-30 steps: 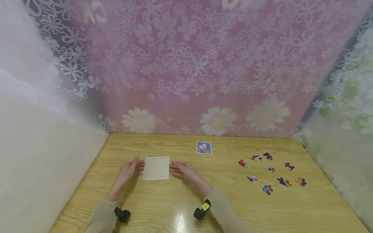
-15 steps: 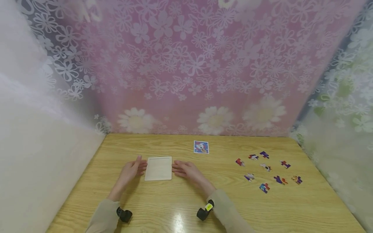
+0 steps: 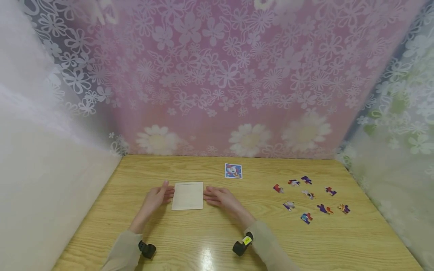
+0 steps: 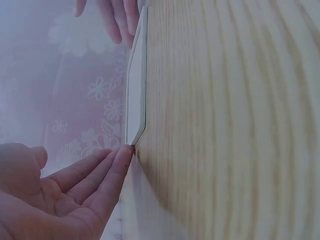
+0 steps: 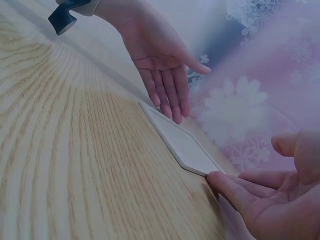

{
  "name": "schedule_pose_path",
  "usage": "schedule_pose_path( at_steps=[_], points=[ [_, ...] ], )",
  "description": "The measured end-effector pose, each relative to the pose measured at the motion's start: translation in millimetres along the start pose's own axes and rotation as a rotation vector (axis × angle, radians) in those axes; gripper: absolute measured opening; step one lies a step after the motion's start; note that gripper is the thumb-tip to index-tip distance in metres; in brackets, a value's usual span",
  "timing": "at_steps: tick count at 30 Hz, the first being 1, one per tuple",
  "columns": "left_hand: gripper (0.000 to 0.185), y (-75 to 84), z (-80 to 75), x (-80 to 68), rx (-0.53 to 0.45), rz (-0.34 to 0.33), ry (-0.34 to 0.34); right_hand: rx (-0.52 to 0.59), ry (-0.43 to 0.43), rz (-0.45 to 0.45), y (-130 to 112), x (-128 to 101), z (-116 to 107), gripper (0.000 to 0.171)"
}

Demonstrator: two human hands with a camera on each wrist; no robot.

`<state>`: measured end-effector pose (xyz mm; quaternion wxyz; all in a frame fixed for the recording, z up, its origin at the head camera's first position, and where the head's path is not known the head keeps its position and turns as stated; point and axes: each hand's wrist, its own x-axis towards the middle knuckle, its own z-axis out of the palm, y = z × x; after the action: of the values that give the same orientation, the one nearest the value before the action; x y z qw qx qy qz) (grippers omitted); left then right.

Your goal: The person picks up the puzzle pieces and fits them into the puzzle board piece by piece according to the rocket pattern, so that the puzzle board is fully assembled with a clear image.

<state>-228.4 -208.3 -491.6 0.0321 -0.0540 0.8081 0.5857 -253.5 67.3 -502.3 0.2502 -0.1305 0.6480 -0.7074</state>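
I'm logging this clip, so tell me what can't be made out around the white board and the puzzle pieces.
- Puzzle pieces: head view only, too small to tell their printed shapes.
- Picture card: too small to read its image.
- White board: wrist views show it edge-on, so its face is unreadable.
- Right hand: cut off by the right wrist frame edge.
- Left hand: palm cut off at the frame's corner.

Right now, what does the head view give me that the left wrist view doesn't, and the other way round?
Only the head view shows the small picture card, the scattered puzzle pieces to the right, and both wrist cameras. Only the left wrist view shows the white tray edge-on, with the left hand's fingertips meeting its near corner. Both show the tray lying flat on the wooden table between the left hand and the right hand, fingers straight.
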Motion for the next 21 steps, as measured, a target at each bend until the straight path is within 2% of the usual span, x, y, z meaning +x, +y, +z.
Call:
schedule_pose_path(
  at_steps=[12,21],
  points=[
    [0.066,1.6,9.5,1.9,-0.011,-0.004,-0.008,0.015,0.025,0.017,-0.4,-6.7,-7.9,0.052],
    [0.069,5.2,17.2,-0.9,-0.04,0.012,-0.024,0.001,0.018,-0.011,2.4,-13.3,-16.1,0.054]
  ],
)
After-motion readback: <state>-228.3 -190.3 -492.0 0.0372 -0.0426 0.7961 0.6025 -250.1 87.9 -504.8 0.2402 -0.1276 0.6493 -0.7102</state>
